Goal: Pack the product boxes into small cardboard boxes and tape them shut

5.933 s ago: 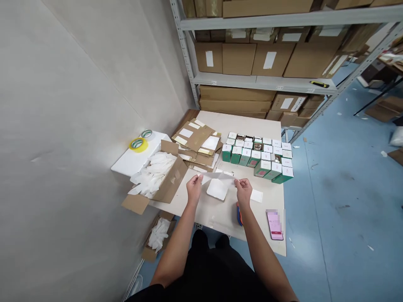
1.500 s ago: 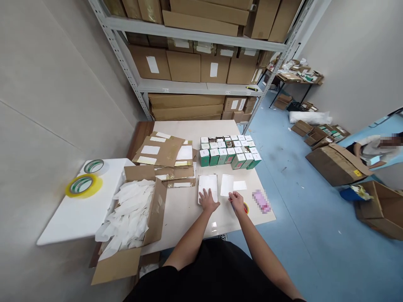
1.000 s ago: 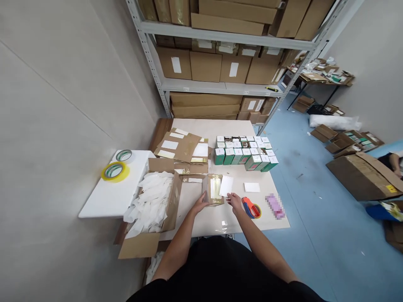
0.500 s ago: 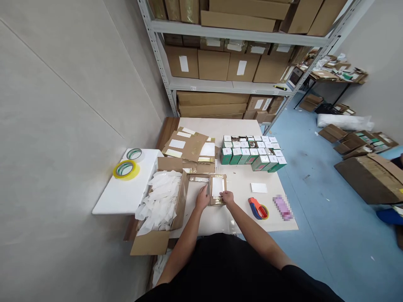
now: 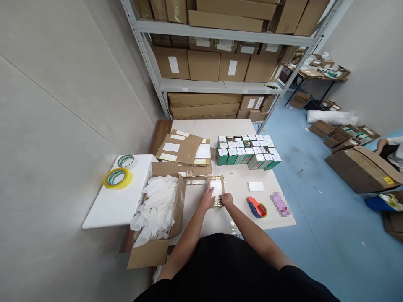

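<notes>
In front of me on the table sits a small taped cardboard box (image 5: 217, 178), with a white label (image 5: 217, 187) on its top. My left hand (image 5: 207, 199) lies over the label's left side, fingers stretched out. At the box's right edge my right hand (image 5: 226, 199) is closed, its fingertips against the side near the label. To the left stands an open carton (image 5: 179, 205) full of white paper strips (image 5: 159, 199). A red and blue tape dispenser (image 5: 257, 207) lies to the right, below a stack of white cards (image 5: 256, 186).
Green and white boxes (image 5: 248, 153) stand in rows at the table's back right. Flattened cardboard (image 5: 185, 150) is piled at back left. Tape rolls (image 5: 118, 178) lie on a white ledge (image 5: 103, 209). Shelving (image 5: 201, 86) with cartons rises behind. Another person (image 5: 392, 151) is at far right.
My left hand has moved from beside the box's left side onto the label on top. My right hand stays at the right edge. The camera view has shifted slightly.
</notes>
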